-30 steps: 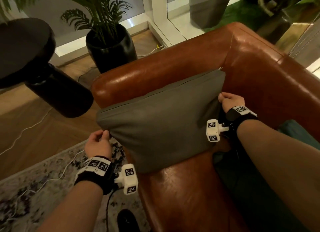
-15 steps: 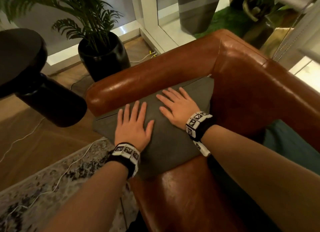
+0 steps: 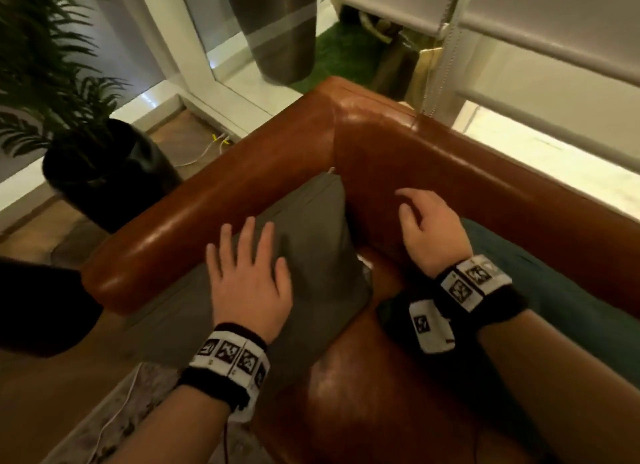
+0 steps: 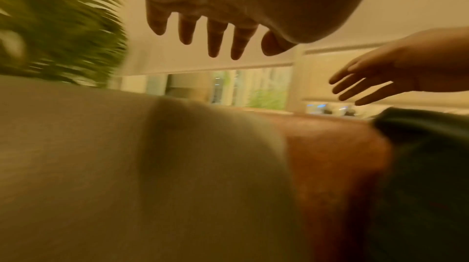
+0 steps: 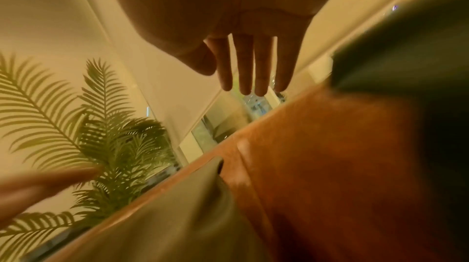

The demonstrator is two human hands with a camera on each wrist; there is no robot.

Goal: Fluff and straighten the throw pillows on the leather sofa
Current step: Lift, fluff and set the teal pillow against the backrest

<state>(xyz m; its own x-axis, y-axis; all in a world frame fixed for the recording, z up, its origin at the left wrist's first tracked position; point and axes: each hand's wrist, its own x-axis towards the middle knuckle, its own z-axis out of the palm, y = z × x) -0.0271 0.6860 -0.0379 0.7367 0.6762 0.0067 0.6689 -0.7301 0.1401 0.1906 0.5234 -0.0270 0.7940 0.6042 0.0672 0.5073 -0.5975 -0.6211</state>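
A grey throw pillow (image 3: pixel 311 242) leans in the corner of the brown leather sofa (image 3: pixel 415 158), against its left armrest (image 3: pixel 194 228). My left hand (image 3: pixel 249 276) is over the pillow's face with fingers spread and straight. In the left wrist view those fingers (image 4: pixel 213 41) stand clear of the grey pillow (image 4: pixel 114 166). My right hand (image 3: pixel 426 228) hovers to the pillow's right, in front of the backrest, fingers relaxed and holding nothing. Its fingers (image 5: pixel 253 69) are straight in the right wrist view. A dark green pillow (image 3: pixel 554 290) lies on the seat under my right forearm.
A potted palm in a black pot (image 3: pixel 107 172) stands on the floor beyond the armrest. A black rounded object (image 3: pixel 34 307) is at the left edge. Below are a patterned rug (image 3: pixel 114 418) and a white cable (image 3: pixel 117 404). Window blinds (image 3: pixel 519 30) hang behind the sofa.
One second ago both hands gripped the pillow's edges; half a second ago both pressed flat on it. Now the right hand has moved off to the right and the left hand has lifted.
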